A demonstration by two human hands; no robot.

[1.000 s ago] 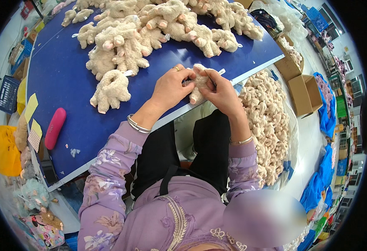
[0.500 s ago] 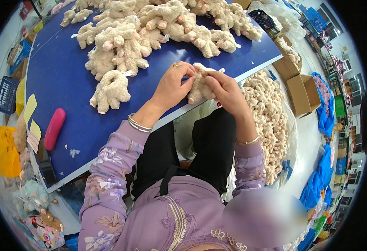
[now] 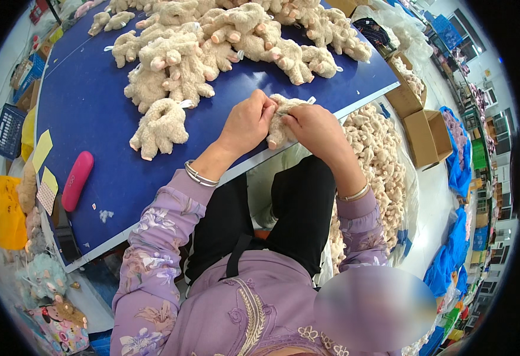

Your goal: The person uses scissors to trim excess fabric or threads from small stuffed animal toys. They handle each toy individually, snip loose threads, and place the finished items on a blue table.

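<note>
A cream, curly-pile plush toy [image 3: 279, 132] with pinkish foot tips and a white tag lies at the near edge of the blue table [image 3: 224, 121]. My left hand [image 3: 245, 123] is closed on its left side, fingertips pinched at the fabric. From the other side my right hand [image 3: 319, 132] grips the toy, thumb pressed into the pile. Whatever is between my fingertips is too small to make out. Another plush toy [image 3: 160, 127] of the same kind sits to the left of my hands.
A heap of similar plush toys [image 3: 183, 65] covers the far part of the table. At the left lies a pink case [image 3: 77, 181] near yellow papers [image 3: 42, 151]. Right of my legs stands a big bag of cream toys [image 3: 375, 160], with an open cardboard box [image 3: 426, 139] beyond.
My right hand has turned over the toy, its back now facing up more, and its forearm has swung outward. The left fingers have curled tighter. The toy stays between both hands.
</note>
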